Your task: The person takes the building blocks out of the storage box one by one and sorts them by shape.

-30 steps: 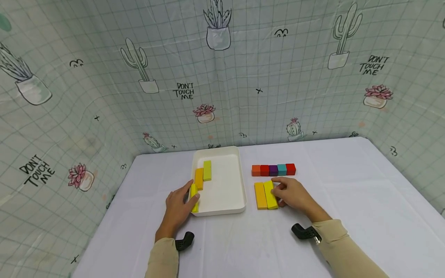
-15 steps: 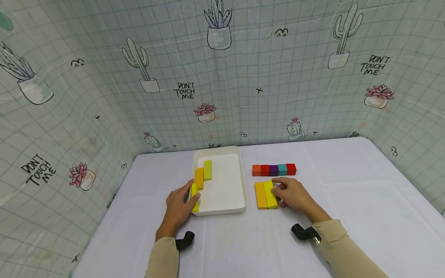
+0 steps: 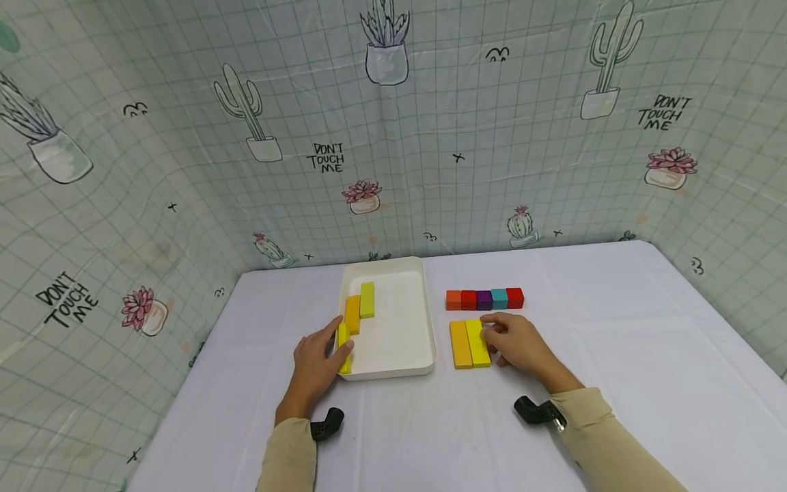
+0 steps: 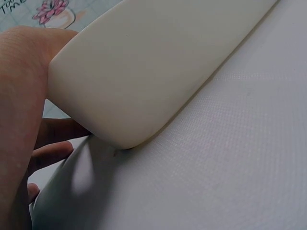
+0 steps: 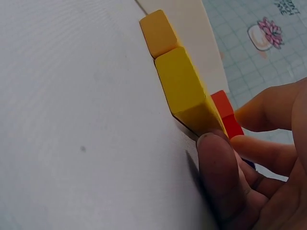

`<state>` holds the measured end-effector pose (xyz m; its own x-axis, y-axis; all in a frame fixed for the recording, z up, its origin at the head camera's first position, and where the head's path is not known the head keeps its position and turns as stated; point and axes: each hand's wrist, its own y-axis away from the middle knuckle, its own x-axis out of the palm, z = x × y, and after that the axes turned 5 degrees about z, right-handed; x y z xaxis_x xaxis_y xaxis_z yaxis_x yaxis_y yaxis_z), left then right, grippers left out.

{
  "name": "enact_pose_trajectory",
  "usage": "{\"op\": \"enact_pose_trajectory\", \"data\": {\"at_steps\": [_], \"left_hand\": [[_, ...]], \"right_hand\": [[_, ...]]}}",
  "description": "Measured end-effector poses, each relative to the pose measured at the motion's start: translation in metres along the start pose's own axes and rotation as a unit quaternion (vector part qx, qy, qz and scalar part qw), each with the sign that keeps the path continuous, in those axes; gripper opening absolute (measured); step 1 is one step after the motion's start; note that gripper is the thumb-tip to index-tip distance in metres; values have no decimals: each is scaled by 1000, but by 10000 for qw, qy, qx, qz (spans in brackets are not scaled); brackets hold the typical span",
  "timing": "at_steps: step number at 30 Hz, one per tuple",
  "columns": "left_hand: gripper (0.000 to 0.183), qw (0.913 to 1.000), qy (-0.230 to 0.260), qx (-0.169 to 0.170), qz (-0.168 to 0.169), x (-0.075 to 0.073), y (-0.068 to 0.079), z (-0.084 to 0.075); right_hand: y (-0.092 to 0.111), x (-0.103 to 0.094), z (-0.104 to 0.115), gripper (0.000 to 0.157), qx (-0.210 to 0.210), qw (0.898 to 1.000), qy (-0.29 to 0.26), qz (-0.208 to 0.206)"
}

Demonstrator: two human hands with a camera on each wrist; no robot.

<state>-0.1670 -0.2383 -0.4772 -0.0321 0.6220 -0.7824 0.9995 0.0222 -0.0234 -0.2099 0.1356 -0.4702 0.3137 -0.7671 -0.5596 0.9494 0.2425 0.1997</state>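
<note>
- Gripping the near-left corner of the white tray (image 3: 393, 372), the left hand (image 3: 315, 365) curls round the rim, thumb pressing a yellow block (image 3: 343, 347) inside, likely to steady the tray.
- Lying further back along the tray's left wall are an orange block (image 3: 352, 314) and a yellow-green block (image 3: 367, 300), stepped one past the other.
- Resting side by side on the white surface (image 3: 615, 383), the amber bar (image 3: 460, 344) and yellow bar (image 3: 477, 343) touch along their long sides.
- Pinching the yellow bar's right edge, the right hand (image 3: 519, 345) holds its fingers (image 5: 216, 163) narrow against it, seemingly to take hold.
- Sitting just behind is a row of small cubes (image 3: 484, 299), edge to edge.
</note>
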Motion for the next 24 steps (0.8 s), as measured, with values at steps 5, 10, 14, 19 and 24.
{"op": "enact_pose_trajectory", "data": {"at_steps": [5, 10, 14, 19, 24], "left_hand": [[62, 9999, 10, -66, 91, 1, 0, 0], [62, 9999, 52, -54, 83, -1, -1, -2], [61, 9999, 39, -80, 74, -3, -1, -2], [62, 9999, 5, -74, 97, -3, 0, -1], [64, 9999, 41, -44, 140, -3, 1, 0]], "right_hand": [[2, -3, 2, 39, 43, 9997, -161, -153], [2, -9, 8, 36, -84, 9986, -396, -349], [-3, -9, 15, 34, -189, 9972, -671, -277], [-9, -2, 30, 31, -324, 9951, -933, -86], [-16, 5, 46, 31, -534, 9917, -1143, 237]]}}
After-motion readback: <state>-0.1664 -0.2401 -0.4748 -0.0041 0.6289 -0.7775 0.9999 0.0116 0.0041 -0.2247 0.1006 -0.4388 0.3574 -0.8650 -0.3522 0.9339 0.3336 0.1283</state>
